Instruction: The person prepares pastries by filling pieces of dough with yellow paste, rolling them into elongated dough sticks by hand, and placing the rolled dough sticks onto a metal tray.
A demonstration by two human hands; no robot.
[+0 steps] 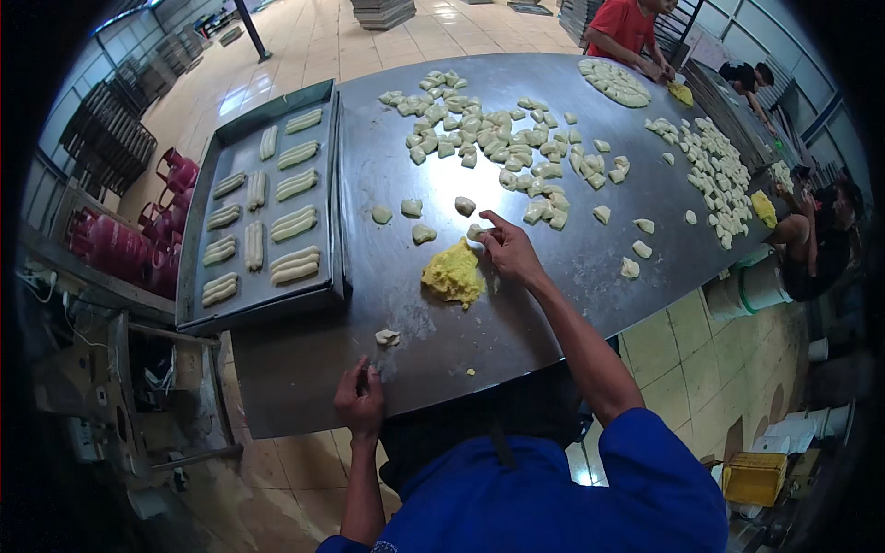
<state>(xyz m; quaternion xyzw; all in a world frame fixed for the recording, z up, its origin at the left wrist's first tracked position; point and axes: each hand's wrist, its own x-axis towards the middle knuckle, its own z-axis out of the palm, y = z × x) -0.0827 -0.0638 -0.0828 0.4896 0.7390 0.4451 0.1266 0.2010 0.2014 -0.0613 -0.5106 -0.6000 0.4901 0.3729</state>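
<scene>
My right hand reaches over the metal table, its thumb and fingers closed around a small pale dough piece. Just left of that hand sits a mound of crumbly yellow filling. Several loose dough pieces lie beyond the mound, among them a darker one. At the near table edge my left hand is empty, its fingers apart. A flattened dough scrap rests just past its fingertips, not touching them.
On the left, a deep metal tray holds rows of ridged dough strips. Many dough pieces cover the table's far middle, with another heap at right. A person in red works at the far corner. Red gas cylinders stand left.
</scene>
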